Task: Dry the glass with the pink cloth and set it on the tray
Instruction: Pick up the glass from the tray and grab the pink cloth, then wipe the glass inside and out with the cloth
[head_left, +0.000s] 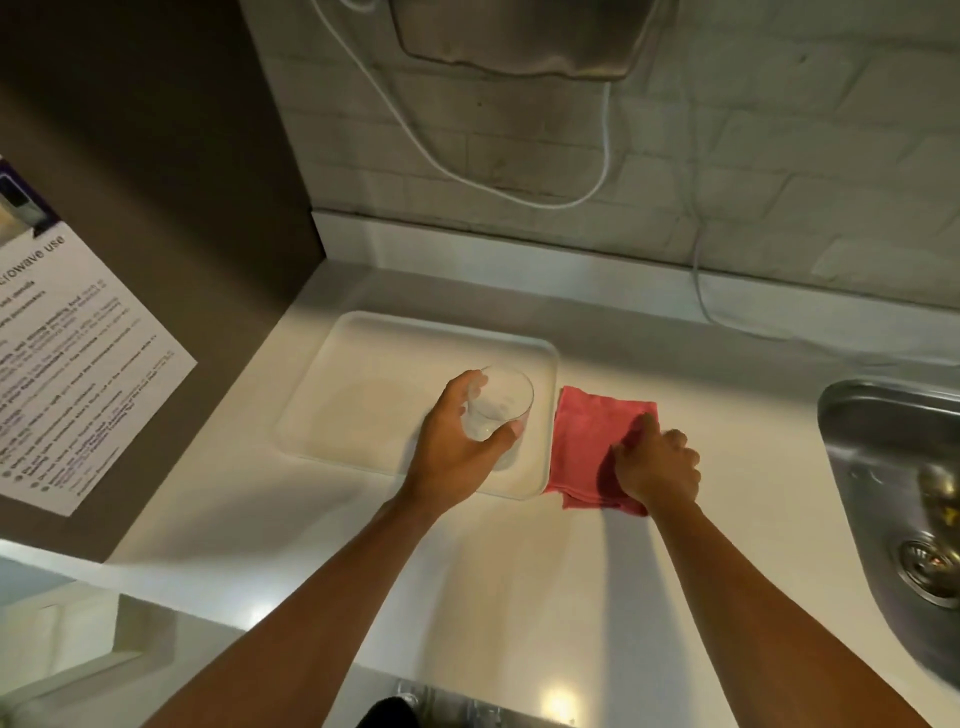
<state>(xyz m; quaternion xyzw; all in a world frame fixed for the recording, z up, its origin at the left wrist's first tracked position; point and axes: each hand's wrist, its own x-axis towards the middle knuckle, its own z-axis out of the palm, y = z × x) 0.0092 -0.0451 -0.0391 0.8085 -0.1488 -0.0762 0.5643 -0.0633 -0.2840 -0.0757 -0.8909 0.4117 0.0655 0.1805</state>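
**Glass over the tray, cloth under the other hand**

The left hand (457, 441) is wrapping its fingers and thumb around a clear glass (496, 410), holding it upright at the near right corner of the white tray (363, 364). Whether the base is already resting on the tray or hanging just above it is hard to tell, since the hand is covering the lower part. The right hand (657, 465) is lying knuckles-up on the folded pink cloth (587, 441), fingers curled down onto the fabric; it is pressing or pinching the cloth, but the view is not showing which. The cloth is sitting flat on the white counter (519, 571), touching the tray's right edge, with the steel sink (883, 467) well apart at the far right.

Judging by the layout, this is either the setting-down of the glass or the start, with the cloth about to be picked up; the single view is not settling it. If drying is still ahead, the next move is calling for the right hand to gather the cloth and bring it to the glass while the left is keeping a firm sideways grip. If the glass is dry, the left hand only needs to lower it squarely inside the tray's raised rim, clear of the edge, and let go.
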